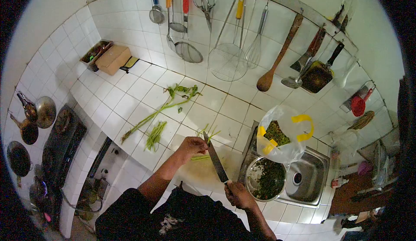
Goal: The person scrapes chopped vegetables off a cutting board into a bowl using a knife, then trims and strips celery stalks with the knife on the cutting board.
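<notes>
My right hand (238, 194) grips a kitchen knife (216, 162) by its handle, the long blade slanting up and left across a pale cutting board (197, 171). Close to the blade's tip, my left hand (193, 148) is closed, fingers pinched together. Thin green stems (213, 134) poke out just beyond those fingertips, partly hidden by the hand and blade. More cut stems (200, 158) lie on the board below the left hand. Left of the board are a small bundle of stems (155, 136) and a long leafy stalk (151, 116) with its root end towards me.
A metal bowl of chopped greens (268, 180) stands at the sink (310, 178), beside a plastic bag (288, 150) containing greens. Utensils, including a wooden spoon (279, 54), hang along the wall. A cardboard box (112, 59) sits at the back left; a stove (60, 141) is far left.
</notes>
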